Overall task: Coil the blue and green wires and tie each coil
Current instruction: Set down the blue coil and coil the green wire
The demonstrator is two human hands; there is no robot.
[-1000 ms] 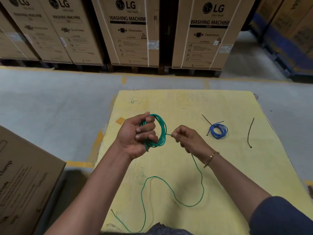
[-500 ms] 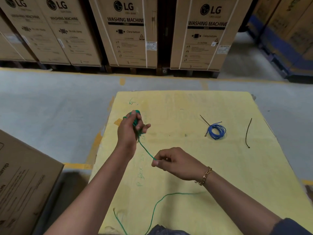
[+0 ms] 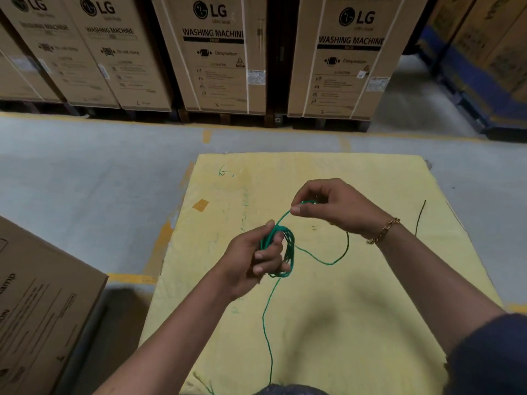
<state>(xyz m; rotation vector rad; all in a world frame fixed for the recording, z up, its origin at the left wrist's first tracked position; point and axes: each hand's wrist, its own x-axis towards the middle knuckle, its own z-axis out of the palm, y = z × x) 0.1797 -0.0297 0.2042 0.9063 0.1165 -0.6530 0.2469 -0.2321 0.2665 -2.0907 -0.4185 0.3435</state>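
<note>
Green wire (image 3: 290, 249): left hand (image 3: 251, 259) (strand: right hand (image 3: 328, 208))

Green wire (image 3: 286, 253), yellow table (image 3: 342, 323), brown boxes (image 3: 216, 52)

Looks forward and steeply down from head height, close over the yellow table (image 3: 370, 323). Frames the left hand (image 3: 256, 255) and right hand (image 3: 325, 206) near centre, floor (image 3: 85, 181) beyond, stacked cartons (image 3: 216, 52) far at 12 o'clock, one carton (image 3: 42, 309) near at 8 o'clock.
</note>
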